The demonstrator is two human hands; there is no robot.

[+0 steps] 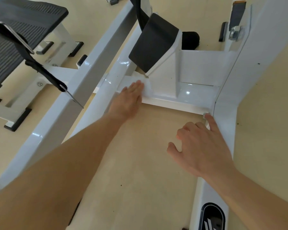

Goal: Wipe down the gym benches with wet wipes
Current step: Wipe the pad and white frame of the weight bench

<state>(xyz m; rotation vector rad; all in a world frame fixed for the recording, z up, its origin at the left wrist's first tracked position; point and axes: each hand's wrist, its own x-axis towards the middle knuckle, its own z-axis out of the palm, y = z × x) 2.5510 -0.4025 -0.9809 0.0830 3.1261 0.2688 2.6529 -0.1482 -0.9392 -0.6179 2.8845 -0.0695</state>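
Note:
A white wet wipe [145, 86] lies flat on the white cross beam [178, 104] of a gym machine frame. My left hand [129, 101] presses flat on the wipe with its fingers stretched out, covering the wipe's near part. My right hand [201, 146] is to the right with its fingers loosely spread. Its index fingertip touches the frame's right upright [226, 117] near a small bolt [204, 114], and it holds nothing.
A black pad [152, 44] tilts up just behind the cross beam. A long white beam [83, 77] runs diagonally on the left. A black mesh bench seat [15, 30] stands at far left, with a black strap [45, 75] hanging in front of it. Beige floor [140, 163] lies below.

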